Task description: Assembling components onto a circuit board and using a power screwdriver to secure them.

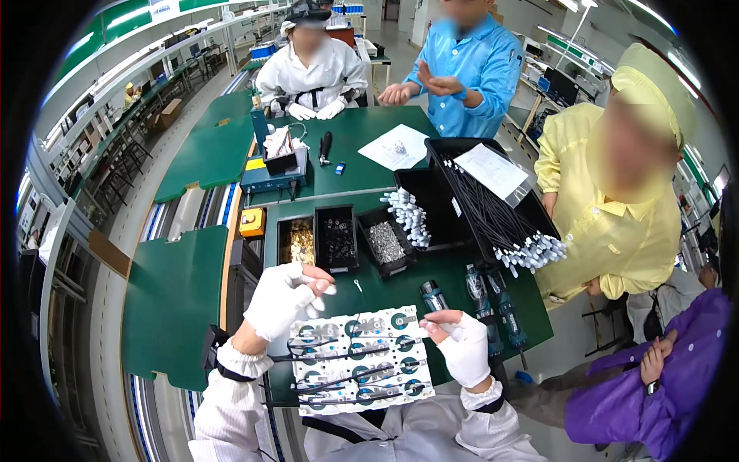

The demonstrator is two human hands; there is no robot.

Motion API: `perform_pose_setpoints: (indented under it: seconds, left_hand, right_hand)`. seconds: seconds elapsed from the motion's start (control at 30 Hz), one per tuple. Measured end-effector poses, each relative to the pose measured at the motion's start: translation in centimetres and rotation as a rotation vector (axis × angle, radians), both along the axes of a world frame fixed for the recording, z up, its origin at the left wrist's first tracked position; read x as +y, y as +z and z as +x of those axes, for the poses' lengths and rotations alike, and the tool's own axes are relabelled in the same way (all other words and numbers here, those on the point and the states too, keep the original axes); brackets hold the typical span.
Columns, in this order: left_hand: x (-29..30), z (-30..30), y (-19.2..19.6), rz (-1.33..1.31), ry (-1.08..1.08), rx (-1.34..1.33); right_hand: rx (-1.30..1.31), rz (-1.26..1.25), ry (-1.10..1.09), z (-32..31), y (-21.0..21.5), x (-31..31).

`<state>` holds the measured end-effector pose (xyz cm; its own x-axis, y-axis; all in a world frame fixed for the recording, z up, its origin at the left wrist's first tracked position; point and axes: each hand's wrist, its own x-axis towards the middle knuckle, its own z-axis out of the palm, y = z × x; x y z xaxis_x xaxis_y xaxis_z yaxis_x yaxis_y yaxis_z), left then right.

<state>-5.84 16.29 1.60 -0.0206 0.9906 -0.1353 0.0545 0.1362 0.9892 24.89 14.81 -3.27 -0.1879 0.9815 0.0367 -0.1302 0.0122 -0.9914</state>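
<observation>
A white panel (358, 358) lies at the table's near edge, fitted with green round parts, metal pieces and several black cables. Over its upper left corner, my left hand (281, 302), in a white glove with bare fingertips, has its thumb and fingers curled together; whatever they may hold is too small to name. My right hand (464, 346), gloved the same way, is at the panel's upper right edge. Its thumb and forefinger are pinched, and their contents cannot be made out. Just beyond the panel lies a small metal piece with a ring end (358, 286).
Past the panel stand bins of brass-coloured parts (299, 245), black parts (336, 239) and silver parts (385, 245). A black crate (454, 196) holds white-tipped black cables. Power screwdrivers (508, 314) lie right. People stand around, including one in yellow (608, 192) close by.
</observation>
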Motion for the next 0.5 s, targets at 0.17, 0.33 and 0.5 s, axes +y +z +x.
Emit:
perform_pose_setpoints:
  seconds: [0.17, 0.33, 0.5]
  left_hand:
    - [-4.6, 7.6, -0.1, 0.112, -0.112, -0.069]
    - [-4.5, 10.7, -0.8, 0.059, -0.013, -0.133]
    - [-4.7, 10.7, -0.9, 0.040, -0.012, -0.158]
  right_hand:
    - [-0.122, 0.411, 0.044, -2.3, 0.6, 0.1]
    - [-0.197, 0.526, -0.072, -1.8, 0.3, 0.6]
    - [-0.212, 0.626, -0.054, -1.5, 0.0, 1.5]
